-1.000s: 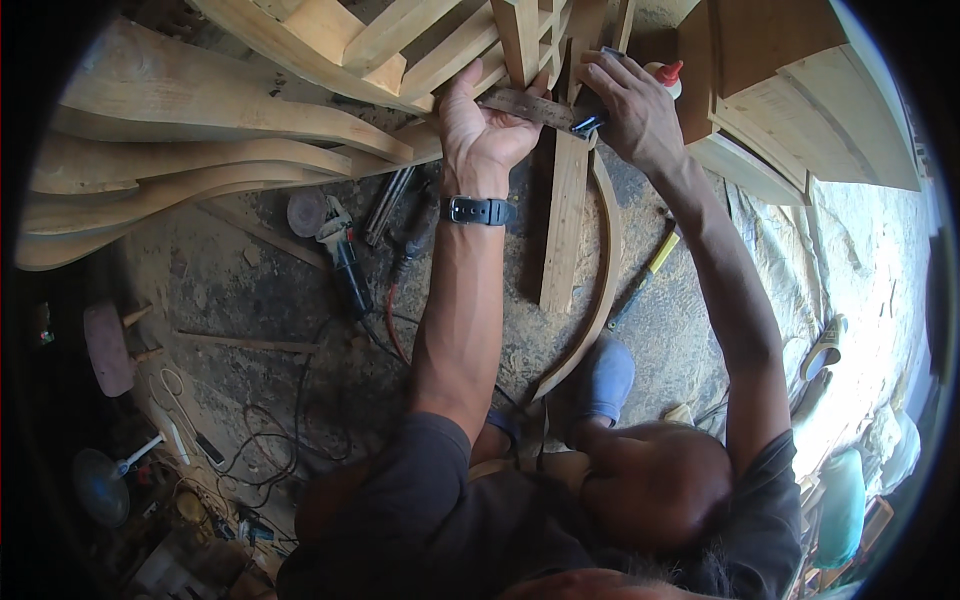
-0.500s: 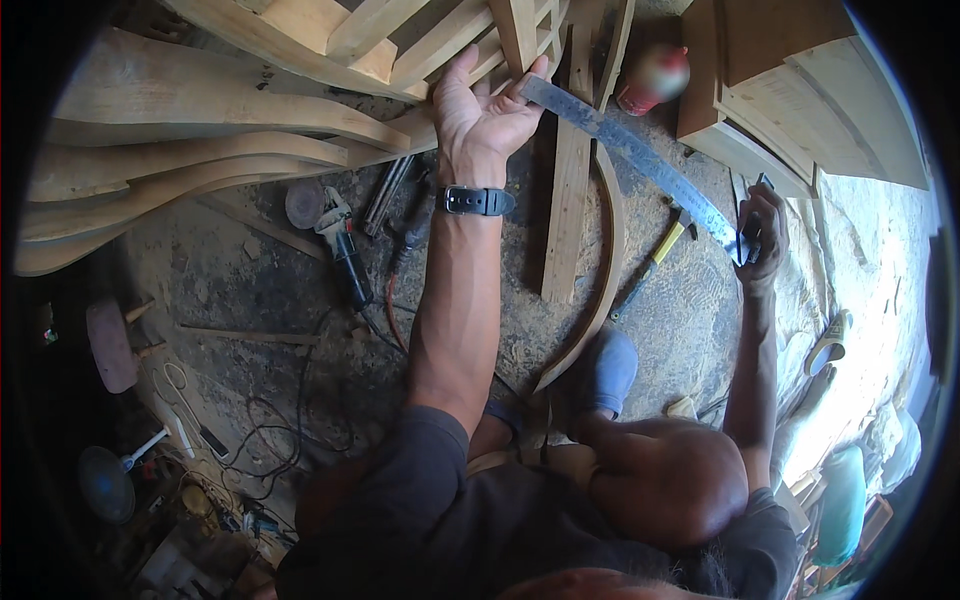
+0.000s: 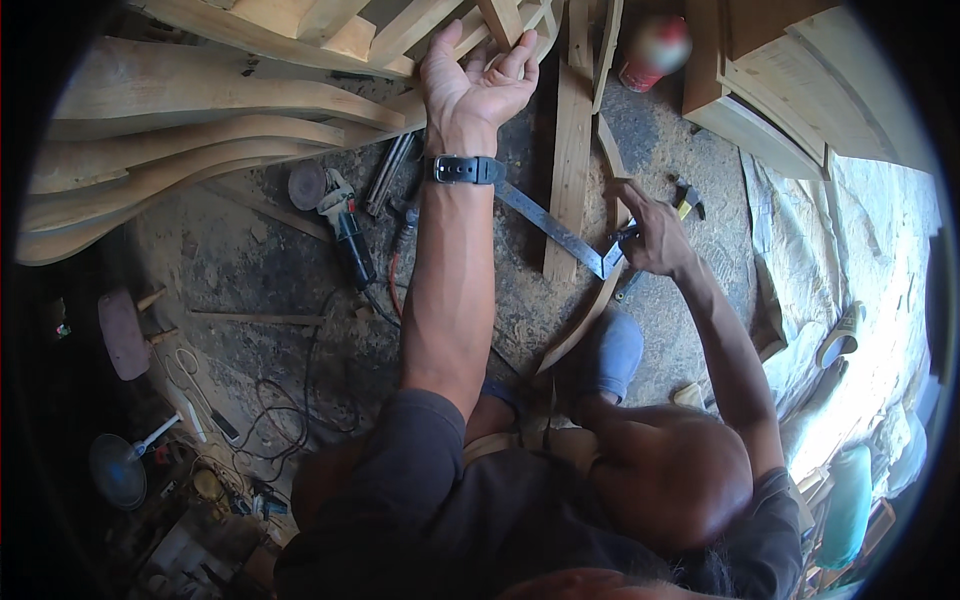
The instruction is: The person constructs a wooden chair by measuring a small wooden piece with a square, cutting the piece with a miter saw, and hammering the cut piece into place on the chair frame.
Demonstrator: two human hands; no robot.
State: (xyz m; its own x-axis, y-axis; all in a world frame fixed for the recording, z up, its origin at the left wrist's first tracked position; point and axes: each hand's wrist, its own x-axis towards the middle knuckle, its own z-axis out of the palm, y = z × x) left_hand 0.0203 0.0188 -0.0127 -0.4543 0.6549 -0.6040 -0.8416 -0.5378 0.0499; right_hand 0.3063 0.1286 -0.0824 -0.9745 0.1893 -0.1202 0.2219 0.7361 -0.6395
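Observation:
My left hand, a dark watch on its wrist, is palm up against a pale wooden slatted frame. Its fingers are apart and half curled, the tips close to a slat; any contact behind them is hidden. My right hand is closed on the stock end of a metal square. The square's long blade slants up and left, and its far end passes out of sight behind my left wrist. Under it lie a straight board and a curved wooden strip.
A hammer lies beyond my right hand. An angle grinder with its cord lies left of my forearm. Curved wooden pieces are stacked far left, a red container and a wooden cabinet-like piece far right.
My right hand has swung left and inward with the square, whose blade end has left my left hand's fingers. My left hand has shifted slightly up and left, its fingers loosened.

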